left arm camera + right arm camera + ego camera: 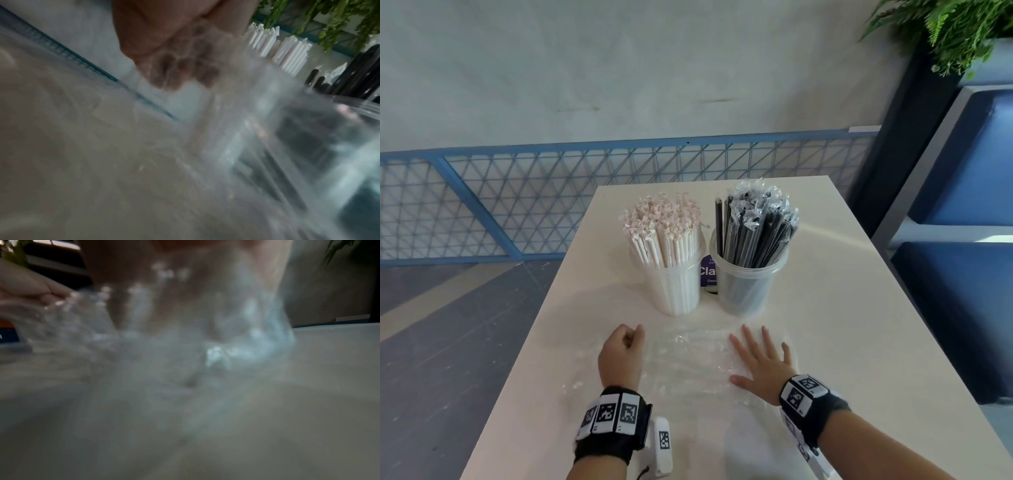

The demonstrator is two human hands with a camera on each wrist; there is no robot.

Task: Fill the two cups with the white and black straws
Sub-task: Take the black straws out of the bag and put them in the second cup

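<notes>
Two clear plastic cups upright, side by side mid-table: left cup [678, 291] packed with white paper-wrapped straws [664, 229], right cup [746, 287] holding black film-wrapped straws [755, 229].

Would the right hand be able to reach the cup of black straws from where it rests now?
Probably yes: the right hand lies flat on clear plastic wrap, with bare table between it and the cup of black straws.

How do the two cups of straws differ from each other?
The left cup holds white straws in paper wrappers; the right cup holds black straws in clear plastic wrappers. The white ones are packed tightly and fan out; the black ones lean more loosely. Both cups are clear, upright and full.
</notes>
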